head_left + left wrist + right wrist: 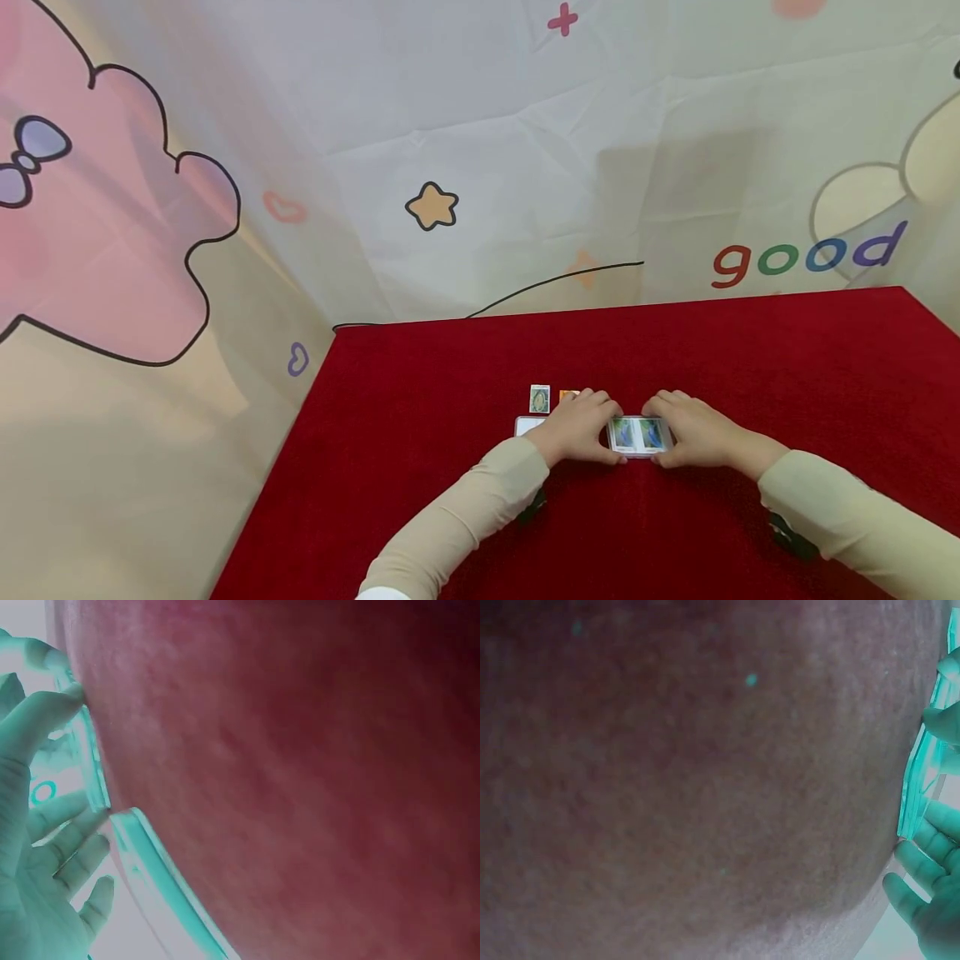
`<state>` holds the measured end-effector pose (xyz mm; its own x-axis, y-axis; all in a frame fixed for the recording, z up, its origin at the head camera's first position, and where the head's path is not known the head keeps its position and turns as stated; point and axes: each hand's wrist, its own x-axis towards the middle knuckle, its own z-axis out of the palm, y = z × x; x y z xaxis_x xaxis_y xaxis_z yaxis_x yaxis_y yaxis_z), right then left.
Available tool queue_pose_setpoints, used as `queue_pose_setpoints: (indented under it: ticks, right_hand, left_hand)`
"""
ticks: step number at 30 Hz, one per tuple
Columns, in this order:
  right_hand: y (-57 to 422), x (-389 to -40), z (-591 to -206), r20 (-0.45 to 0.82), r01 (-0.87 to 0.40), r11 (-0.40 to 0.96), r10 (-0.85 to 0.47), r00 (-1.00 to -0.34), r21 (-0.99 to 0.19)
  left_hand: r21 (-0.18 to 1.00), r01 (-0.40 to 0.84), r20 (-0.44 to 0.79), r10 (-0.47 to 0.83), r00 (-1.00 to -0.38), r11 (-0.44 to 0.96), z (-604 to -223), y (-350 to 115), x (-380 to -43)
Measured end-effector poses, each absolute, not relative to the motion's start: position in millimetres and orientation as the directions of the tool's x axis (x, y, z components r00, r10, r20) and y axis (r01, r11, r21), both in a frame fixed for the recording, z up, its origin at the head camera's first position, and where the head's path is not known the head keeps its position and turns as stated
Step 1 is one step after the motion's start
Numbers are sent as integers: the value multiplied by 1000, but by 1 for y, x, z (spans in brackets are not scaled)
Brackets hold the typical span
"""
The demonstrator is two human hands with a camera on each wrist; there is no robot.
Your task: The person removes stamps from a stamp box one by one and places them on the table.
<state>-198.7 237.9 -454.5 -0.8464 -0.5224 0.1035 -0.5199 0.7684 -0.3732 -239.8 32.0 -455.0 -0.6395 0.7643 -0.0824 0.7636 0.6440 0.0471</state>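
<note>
A flat clear case (637, 437) with two blue-green pictures side by side lies on the red tabletop. At its left end my left hand (579, 427) holds it, thumb at the near edge and fingers at the far one. My right hand (693, 428) grips the opposite end in the same manner. In the left wrist view, the thumb of the left hand (37, 795) is on the case's edge. Only part of the right hand (937, 885) shows beside the case edge (919, 776) in the right wrist view.
Left of the hands, a white-topped flat case (528, 426) is partly hidden by the left hand. Just behind it lie a small picture card (539, 399) and an orange card (567, 394), mostly covered. A printed cloth (517, 208) hangs behind the red table (420, 375).
</note>
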Motion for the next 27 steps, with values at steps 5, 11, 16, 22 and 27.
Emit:
queue_pose_setpoints:
  ticks: [5,11,16,22,27]
  right_hand:
    - [237,-201,-456,108,-531,762,-532,-840,-370]
    - [237,-203,-455,100,-529,760,-534,-839,-379]
    - [237,-203,-454,100,-529,760,-535,-839,-376]
    - [239,-203,-456,133,-559,747,-552,-823,-359]
    - [239,-204,-457,136,-574,735,-567,-812,-361]
  left_hand:
    - [44,754,-78,754,-652,656,-453,34,-239]
    - [68,749,-90,752,-653,659,-454,35,-243]
    - [81,749,-96,753,-651,657,-451,36,-244]
    - [65,758,-107,759,-642,649,-448,39,-241]
    - [44,755,-110,755,-647,654,-448,39,-239]
